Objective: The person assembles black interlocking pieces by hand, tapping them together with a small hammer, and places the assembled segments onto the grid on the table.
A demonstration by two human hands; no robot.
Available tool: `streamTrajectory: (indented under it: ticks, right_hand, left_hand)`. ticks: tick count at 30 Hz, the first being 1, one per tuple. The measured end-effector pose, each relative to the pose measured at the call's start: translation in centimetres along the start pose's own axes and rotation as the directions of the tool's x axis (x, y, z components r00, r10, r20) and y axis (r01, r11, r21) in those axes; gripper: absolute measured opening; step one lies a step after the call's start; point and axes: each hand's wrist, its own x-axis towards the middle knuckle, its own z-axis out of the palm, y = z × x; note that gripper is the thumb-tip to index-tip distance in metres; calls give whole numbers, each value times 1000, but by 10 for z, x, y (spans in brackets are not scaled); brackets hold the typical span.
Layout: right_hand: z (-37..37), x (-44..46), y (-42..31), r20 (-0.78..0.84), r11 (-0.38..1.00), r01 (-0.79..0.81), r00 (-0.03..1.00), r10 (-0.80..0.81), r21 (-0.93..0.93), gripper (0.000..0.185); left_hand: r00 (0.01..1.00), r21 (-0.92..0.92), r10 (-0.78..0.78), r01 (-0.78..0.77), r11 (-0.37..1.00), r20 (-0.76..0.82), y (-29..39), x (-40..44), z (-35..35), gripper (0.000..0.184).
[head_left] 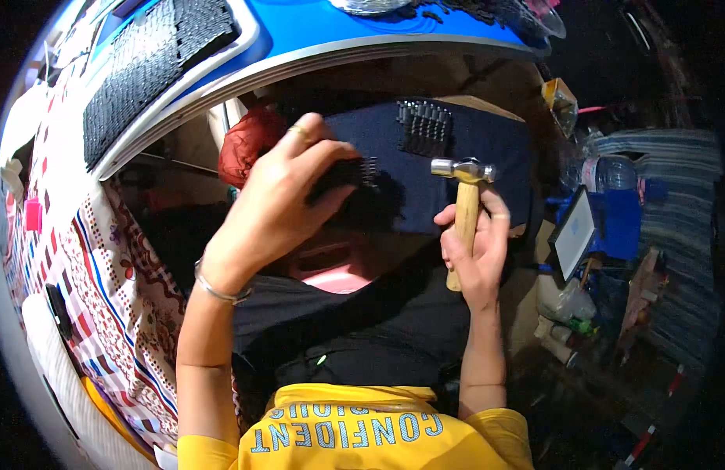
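My left hand (288,184) pinches a black piece with thin metal pins (366,171) sticking out of its right side, above a dark cloth surface (488,141). My right hand (476,243) is wrapped round the wooden handle of a hammer (467,211), whose metal head points up and left. Beyond the hammer, a block of black linked pieces (425,128) lies on the dark cloth. The palm side of my left hand is in shadow, so part of the held piece is hidden.
A blue table (300,27) carries a large black linked mat (155,59) at the upper left. Beside my left hand is a red cloth bundle (251,146). Something pink (335,270) shows below. A framed panel (574,236) and a plastic bottle (609,174) stand at the right.
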Motion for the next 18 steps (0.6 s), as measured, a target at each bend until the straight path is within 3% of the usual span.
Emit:
streamTrajectory:
  ticks: [4,5,9,14,18]
  right_hand:
    - [23,3,-12,240,880,291,948,-211,-376,63]
    - [30,6,-15,246,880,292,947,-209,-376,63]
    - [61,30,-31,548,481,564,814,-190,-671,62]
    - [89,48,-31,470,411,475,874,-121,-778,50]
    - [91,53,-31,470,439,474,874,-126,-764,47]
  left_hand:
    - [993,-1,-121,121,993,17,-16,-29,-14,39]
    - [992,-1,-125,125,992,13,-18,-32,-14,39]
    - [996,-113,-67,60,992,-60,-26,-35,-7,43]
    - [992,-252,-90,66,965,-84,-30,-36,-4,44]
    - [986,-254,-76,37,966,-147,-37,-41,0,44]
